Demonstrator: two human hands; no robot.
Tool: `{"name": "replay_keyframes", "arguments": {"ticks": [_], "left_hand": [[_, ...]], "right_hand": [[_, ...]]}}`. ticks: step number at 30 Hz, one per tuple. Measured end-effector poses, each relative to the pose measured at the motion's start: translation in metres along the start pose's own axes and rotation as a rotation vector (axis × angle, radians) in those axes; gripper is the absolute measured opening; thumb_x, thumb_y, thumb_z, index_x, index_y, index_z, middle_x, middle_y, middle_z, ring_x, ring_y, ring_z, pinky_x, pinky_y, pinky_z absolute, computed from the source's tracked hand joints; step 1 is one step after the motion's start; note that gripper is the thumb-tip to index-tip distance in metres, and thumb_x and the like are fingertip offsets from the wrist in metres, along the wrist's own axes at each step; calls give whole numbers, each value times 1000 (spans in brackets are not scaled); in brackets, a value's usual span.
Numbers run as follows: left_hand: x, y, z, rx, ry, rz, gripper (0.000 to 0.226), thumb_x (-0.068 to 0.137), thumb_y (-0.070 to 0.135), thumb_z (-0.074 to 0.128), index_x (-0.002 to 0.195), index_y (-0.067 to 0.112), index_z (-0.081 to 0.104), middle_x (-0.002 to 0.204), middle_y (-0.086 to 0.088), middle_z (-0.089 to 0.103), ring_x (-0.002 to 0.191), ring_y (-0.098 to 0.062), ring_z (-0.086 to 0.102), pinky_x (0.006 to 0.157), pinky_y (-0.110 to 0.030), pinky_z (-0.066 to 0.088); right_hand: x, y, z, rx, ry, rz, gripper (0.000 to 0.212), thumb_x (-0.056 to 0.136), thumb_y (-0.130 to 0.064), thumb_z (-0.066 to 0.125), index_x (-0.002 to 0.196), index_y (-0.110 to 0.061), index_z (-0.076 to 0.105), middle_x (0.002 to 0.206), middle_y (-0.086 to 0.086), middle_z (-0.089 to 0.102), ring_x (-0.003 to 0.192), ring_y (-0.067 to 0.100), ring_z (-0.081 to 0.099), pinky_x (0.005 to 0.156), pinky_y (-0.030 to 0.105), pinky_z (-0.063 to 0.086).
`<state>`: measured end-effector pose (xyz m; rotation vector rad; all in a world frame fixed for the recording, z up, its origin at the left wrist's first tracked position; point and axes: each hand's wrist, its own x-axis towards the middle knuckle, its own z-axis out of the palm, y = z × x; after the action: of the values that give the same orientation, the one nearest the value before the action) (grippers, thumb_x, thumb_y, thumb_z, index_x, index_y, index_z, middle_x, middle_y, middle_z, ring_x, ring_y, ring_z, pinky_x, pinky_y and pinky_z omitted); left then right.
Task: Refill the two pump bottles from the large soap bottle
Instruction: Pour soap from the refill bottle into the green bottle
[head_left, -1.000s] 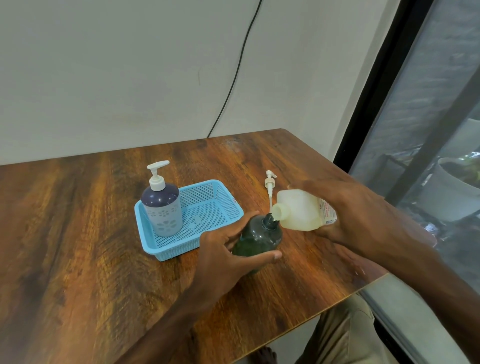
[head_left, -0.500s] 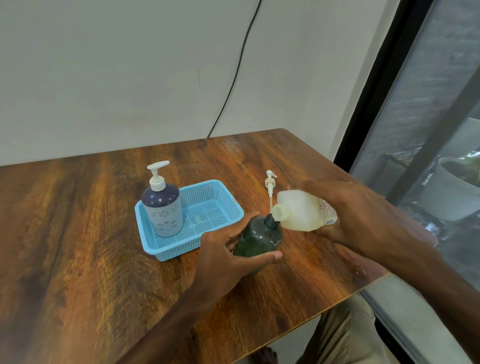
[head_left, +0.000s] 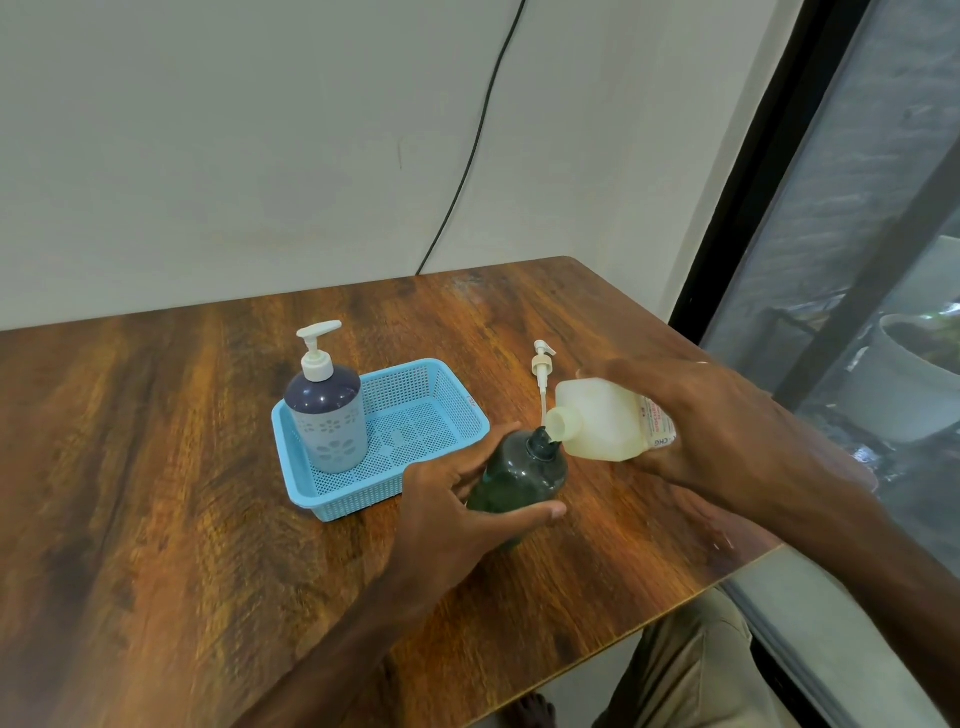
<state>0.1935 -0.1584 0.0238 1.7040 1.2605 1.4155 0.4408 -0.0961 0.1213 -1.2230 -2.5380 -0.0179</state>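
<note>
My left hand (head_left: 457, 512) grips the dark green pump bottle (head_left: 522, 475), which stands on the table with its pump off and its neck bare. My right hand (head_left: 711, 431) holds the large pale soap bottle (head_left: 602, 421) tipped on its side, its open mouth right at the green bottle's neck. The removed white pump (head_left: 542, 371) lies on the table just behind them. The purple pump bottle (head_left: 327, 410), pump fitted, stands upright in the left end of the blue basket (head_left: 447, 410).
The wooden table (head_left: 156, 493) ends in a front right edge close to my right forearm. A wall with a black cable (head_left: 472, 150) runs behind. A dark window frame (head_left: 753, 208) stands at the right, with my trouser leg below the table edge.
Both hands and both bottles stay almost where they were; the large bottle remains tipped at the green bottle's neck.
</note>
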Motion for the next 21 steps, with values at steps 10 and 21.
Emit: {"name": "replay_keyframes", "arguments": {"ticks": [10, 21], "left_hand": [[0, 2, 0, 10, 0, -2, 73, 64, 42, 95, 130, 31, 64, 116, 33, 70, 115, 8, 66, 92, -14, 55], [0, -1, 0, 23, 0, -3, 74, 66, 43, 96, 132, 25, 68, 123, 20, 73, 117, 1, 68, 94, -24, 60]], "right_hand": [[-1, -5, -3, -6, 15, -2, 75, 77, -36, 84, 143, -34, 50, 142, -9, 57, 134, 15, 50, 105, 46, 47], [-2, -9, -5, -19, 29, -11, 76, 73, -32, 88, 140, -34, 52, 139, -8, 60, 131, 19, 53, 98, 49, 52]]}}
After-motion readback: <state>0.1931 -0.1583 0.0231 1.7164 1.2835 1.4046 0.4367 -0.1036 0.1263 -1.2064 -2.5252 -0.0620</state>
